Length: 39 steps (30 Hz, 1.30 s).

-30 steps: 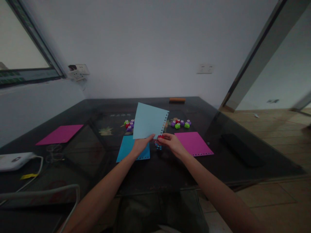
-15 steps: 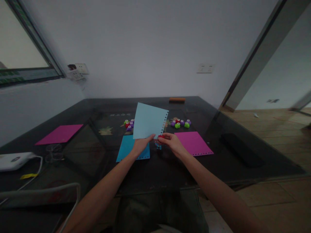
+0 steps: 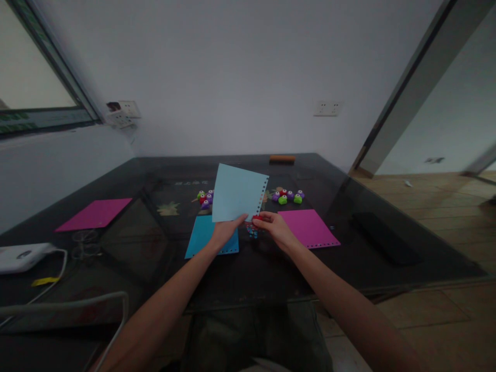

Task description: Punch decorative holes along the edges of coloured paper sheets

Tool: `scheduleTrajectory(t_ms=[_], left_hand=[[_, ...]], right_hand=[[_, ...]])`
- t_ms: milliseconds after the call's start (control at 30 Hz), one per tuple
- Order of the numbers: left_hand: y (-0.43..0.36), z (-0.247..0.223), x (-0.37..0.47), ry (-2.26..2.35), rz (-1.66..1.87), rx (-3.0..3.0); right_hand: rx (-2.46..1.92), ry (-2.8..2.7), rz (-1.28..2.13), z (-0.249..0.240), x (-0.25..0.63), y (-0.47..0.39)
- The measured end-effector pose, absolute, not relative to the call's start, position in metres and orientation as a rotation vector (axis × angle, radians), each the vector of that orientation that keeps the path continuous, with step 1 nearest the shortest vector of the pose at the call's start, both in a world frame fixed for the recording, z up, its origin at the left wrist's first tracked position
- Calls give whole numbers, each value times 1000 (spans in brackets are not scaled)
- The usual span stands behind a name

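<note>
My left hand (image 3: 227, 231) is closed on the lower edge of a light blue sheet of paper (image 3: 238, 194), thumb on the near face. The sheet is held up and tilted, with a row of holes down its right edge. At its lower right corner, my right hand (image 3: 273, 226) pinches a small red piece (image 3: 257, 219), touching the paper; its exact kind is too small to tell. Small blue and red bits (image 3: 252, 232) show just below the hands. Behind the left hand lies a brighter blue sheet (image 3: 199, 240) with holes along its near edge.
Pink sheets lie right (image 3: 310, 228) and far left (image 3: 95, 214). Several small purple, green and red eyed pieces (image 3: 289, 196) sit behind; a similar cluster (image 3: 203, 199) is partly hidden. A black slab (image 3: 383, 238), brown roll (image 3: 282, 159) and white device with cable (image 3: 25, 257) also lie there.
Almost nothing differs. Both hands, the light blue sheet and the red piece stay in the same place; the view has shifted only slightly.
</note>
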State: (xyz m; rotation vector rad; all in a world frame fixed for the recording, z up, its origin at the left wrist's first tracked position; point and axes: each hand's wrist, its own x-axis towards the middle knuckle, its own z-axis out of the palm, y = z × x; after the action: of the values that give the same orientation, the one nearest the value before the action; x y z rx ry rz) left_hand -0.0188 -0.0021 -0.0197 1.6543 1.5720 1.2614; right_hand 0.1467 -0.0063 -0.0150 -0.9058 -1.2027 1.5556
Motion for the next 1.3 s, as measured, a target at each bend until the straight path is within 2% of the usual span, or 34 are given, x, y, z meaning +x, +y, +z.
scheduleTrajectory(t_ms=[933, 1300], left_hand=[[-10, -11, -12, 1620, 1181, 1653], [-5, -18, -18, 1630, 1206, 1663]], right_hand=[[-933, -1330, 1408, -18, 151, -3], [-908, -1269, 1541, -18, 150, -4]])
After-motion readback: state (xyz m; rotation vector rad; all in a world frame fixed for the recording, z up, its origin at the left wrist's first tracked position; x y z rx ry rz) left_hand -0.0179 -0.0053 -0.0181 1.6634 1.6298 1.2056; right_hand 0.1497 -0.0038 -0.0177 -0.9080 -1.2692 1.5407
